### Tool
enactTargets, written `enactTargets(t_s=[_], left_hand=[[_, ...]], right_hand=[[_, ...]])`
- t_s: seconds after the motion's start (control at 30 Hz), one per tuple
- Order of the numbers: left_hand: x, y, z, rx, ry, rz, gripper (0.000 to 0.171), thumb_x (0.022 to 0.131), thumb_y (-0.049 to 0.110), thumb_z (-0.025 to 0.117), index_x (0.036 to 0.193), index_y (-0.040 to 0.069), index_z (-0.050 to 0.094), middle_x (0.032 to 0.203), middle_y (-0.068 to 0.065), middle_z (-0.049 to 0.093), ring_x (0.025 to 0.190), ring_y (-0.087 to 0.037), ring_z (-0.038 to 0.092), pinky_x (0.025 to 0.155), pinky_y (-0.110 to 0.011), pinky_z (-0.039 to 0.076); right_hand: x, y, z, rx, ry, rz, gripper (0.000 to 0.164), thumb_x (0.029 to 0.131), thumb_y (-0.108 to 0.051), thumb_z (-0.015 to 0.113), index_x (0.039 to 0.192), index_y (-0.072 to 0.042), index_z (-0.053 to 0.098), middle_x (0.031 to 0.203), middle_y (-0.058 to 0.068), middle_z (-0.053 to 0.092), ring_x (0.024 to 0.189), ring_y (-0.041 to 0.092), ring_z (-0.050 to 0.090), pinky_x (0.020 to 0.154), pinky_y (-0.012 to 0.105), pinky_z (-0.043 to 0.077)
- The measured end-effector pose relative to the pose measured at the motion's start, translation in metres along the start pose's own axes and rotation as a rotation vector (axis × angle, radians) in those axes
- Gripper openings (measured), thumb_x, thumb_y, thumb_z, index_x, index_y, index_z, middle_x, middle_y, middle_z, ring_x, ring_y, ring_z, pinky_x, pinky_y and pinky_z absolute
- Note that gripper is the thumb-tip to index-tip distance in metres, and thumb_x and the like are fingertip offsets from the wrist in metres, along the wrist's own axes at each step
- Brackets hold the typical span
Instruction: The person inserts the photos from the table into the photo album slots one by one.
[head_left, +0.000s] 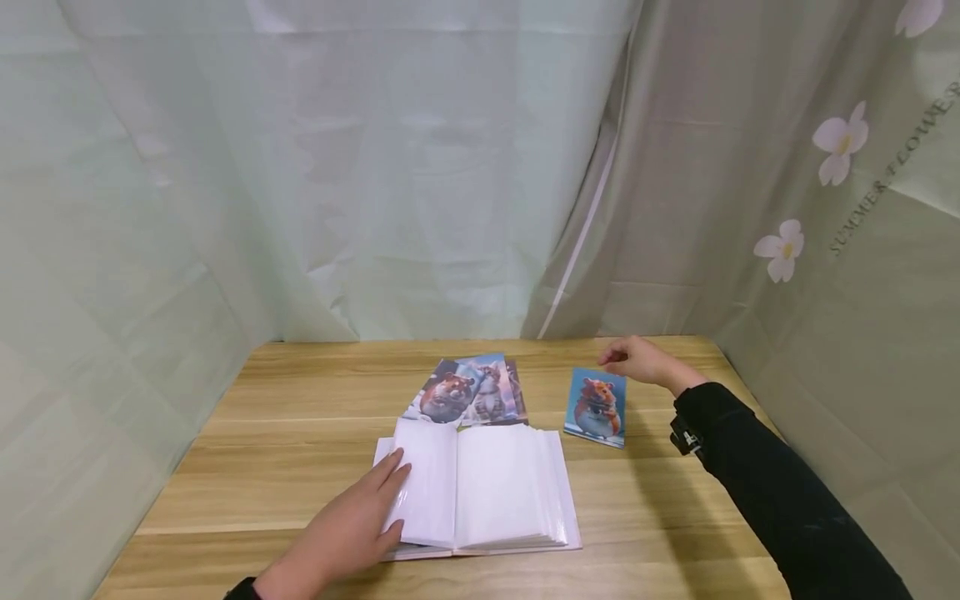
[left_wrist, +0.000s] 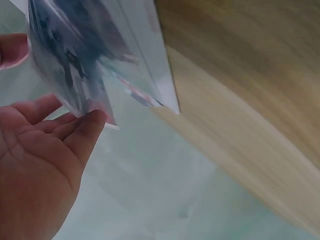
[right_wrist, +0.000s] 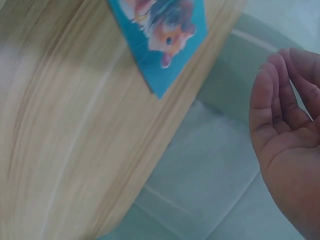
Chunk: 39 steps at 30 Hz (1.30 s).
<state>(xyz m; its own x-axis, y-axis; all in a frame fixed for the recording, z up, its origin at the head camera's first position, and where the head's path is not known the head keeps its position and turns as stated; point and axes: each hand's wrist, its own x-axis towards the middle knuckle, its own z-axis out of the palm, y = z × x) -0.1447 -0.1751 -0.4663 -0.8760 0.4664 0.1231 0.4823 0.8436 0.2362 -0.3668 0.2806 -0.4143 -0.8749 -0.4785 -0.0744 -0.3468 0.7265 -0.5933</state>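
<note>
Here, one left hand (head_left: 354, 518) touches one album (head_left: 497, 487).

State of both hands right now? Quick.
Left hand: open, touching the album's left page.
Right hand: open, loosely curled, holding nothing, by the lone card.

Right wrist view crops the hamster card (right_wrist: 162, 42) at 12 o'clock and right hand (right_wrist: 287, 145) at 3; head view: rear card (head_left: 519, 396) at album's (head_left: 498, 492) 1 o'clock mostly hidden, curtain lettering (head_left: 873, 197) cut at 2.
</note>
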Motion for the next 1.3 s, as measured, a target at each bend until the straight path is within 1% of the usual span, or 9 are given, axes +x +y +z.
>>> enactTargets(t_s=[0.1,0.2,0.43,0.63,0.73,0.87,1.0,1.17,1.3], left_hand=[[0.000,-0.002,0.001,-0.022,-0.042,-0.023,0.062,0.088,0.023,0.072,0.139,-0.006,0.053,0.151,-0.027,0.041,0.136,-0.038,0.046,0.107,-0.050,0.043],[-0.001,-0.005,0.004,-0.042,-0.071,-0.034,0.061,0.088,0.023,0.072,0.139,-0.004,0.054,0.151,-0.027,0.041,0.136,-0.039,0.046,0.107,-0.051,0.043],[-0.004,-0.009,0.011,-0.055,-0.108,-0.037,0.059,0.089,0.025,0.072,0.138,-0.003,0.055,0.150,-0.027,0.042,0.136,-0.039,0.046,0.107,-0.053,0.042],[-0.006,-0.010,0.012,-0.076,-0.122,-0.037,0.061,0.088,0.024,0.072,0.137,-0.006,0.054,0.149,-0.029,0.042,0.135,-0.041,0.046,0.107,-0.055,0.042],[-0.006,-0.010,0.013,-0.089,-0.141,-0.047,0.062,0.087,0.024,0.072,0.138,-0.006,0.053,0.149,-0.030,0.042,0.136,-0.041,0.045,0.108,-0.055,0.040],[-0.005,-0.010,0.014,-0.104,-0.170,-0.068,0.064,0.087,0.026,0.072,0.138,-0.006,0.053,0.150,-0.029,0.041,0.136,-0.042,0.044,0.108,-0.057,0.039],[-0.005,-0.010,0.016,-0.109,-0.186,-0.077,0.065,0.087,0.028,0.073,0.139,-0.006,0.052,0.149,-0.030,0.041,0.135,-0.043,0.044,0.108,-0.058,0.039],[-0.006,-0.011,0.019,-0.107,-0.190,-0.087,0.068,0.086,0.031,0.074,0.139,-0.005,0.053,0.149,-0.030,0.042,0.135,-0.042,0.045,0.108,-0.057,0.039],[-0.006,-0.011,0.021,-0.110,-0.183,-0.091,0.071,0.085,0.035,0.075,0.140,-0.005,0.052,0.149,-0.030,0.041,0.136,-0.043,0.044,0.108,-0.057,0.039]], right_hand=[[0.001,0.007,0.002,-0.002,0.014,0.025,0.017,0.098,-0.005,0.061,0.111,0.004,0.069,0.106,0.016,0.070,0.096,0.027,0.065,0.086,0.044,0.055],[0.001,0.013,0.003,-0.007,0.018,0.034,0.020,0.098,-0.004,0.061,0.113,0.007,0.067,0.105,0.017,0.070,0.095,0.028,0.066,0.086,0.045,0.055],[0.003,0.024,0.010,-0.020,0.047,0.046,0.021,0.095,-0.002,0.063,0.112,0.011,0.066,0.102,0.016,0.070,0.093,0.028,0.065,0.086,0.046,0.056],[0.007,0.033,0.016,-0.021,0.058,0.055,0.018,0.092,0.002,0.064,0.108,0.012,0.066,0.098,0.018,0.068,0.091,0.030,0.064,0.083,0.047,0.055],[0.009,0.038,0.019,-0.058,0.066,0.063,0.019,0.091,0.001,0.065,0.107,0.011,0.066,0.098,0.018,0.067,0.092,0.031,0.063,0.085,0.049,0.054],[0.010,0.042,0.024,-0.080,0.060,0.113,0.025,0.092,-0.002,0.065,0.113,0.011,0.064,0.105,0.022,0.065,0.098,0.036,0.059,0.090,0.052,0.051],[0.010,0.042,0.029,-0.069,0.042,0.147,0.031,0.091,-0.001,0.064,0.119,0.013,0.061,0.116,0.029,0.061,0.109,0.044,0.056,0.096,0.057,0.047],[0.010,0.040,0.035,-0.077,0.022,0.141,0.041,0.091,-0.001,0.067,0.126,0.015,0.056,0.128,0.037,0.055,0.122,0.052,0.050,0.101,0.059,0.044],[0.012,0.041,0.040,-0.099,-0.004,0.149,0.051,0.090,-0.005,0.070,0.134,0.015,0.052,0.133,0.037,0.053,0.125,0.052,0.050,0.102,0.058,0.045]])
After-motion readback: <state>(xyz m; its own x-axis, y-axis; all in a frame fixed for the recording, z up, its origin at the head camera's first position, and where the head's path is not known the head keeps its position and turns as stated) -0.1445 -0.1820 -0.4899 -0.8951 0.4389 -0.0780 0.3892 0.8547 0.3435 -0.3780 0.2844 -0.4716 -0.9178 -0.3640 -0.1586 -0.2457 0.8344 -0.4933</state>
